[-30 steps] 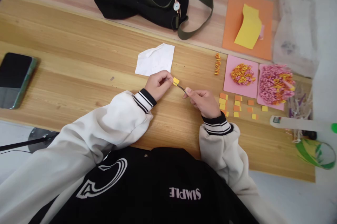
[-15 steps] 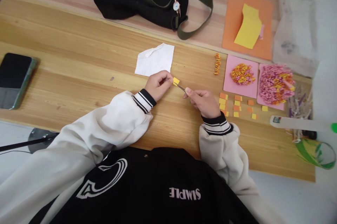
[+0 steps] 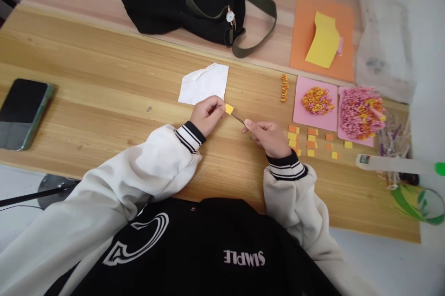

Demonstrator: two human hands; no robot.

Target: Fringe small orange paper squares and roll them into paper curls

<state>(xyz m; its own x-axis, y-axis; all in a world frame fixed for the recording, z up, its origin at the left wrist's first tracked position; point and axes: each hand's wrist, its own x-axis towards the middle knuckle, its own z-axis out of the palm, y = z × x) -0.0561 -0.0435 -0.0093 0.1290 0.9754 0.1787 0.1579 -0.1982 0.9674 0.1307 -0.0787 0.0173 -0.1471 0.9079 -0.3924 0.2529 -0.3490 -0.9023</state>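
Note:
Between the thumb and forefinger of my left hand [image 3: 207,115] is a small yellow piece of paper [image 3: 229,109], held just above the wooden table. My right hand [image 3: 270,139] is closed on thin dark tweezers [image 3: 238,119], which point left. Their tips meet the paper's lower right edge; whether they grip it or only touch it is too small to tell. A torn white sheet [image 3: 205,83] lies flat just beyond my left fingers. Right of my right hand, small orange and yellow paper pieces [image 3: 312,138] lie in rough columns.
An orange folded-paper chain [image 3: 284,88] lies near two pink sheets [image 3: 298,115] bearing heaps of small folded pieces [image 3: 317,100]. Behind are an orange sheet [image 3: 299,41], a yellow strip [image 3: 323,41] and a black bag [image 3: 181,8]. A phone [image 3: 26,112] lies left, green tape [image 3: 413,208] right.
The tweezer tips have shifted from over the yellow paper's face to its lower right edge. The paper has turned slightly. Both hands stay nearly in place while the view tilts a little.

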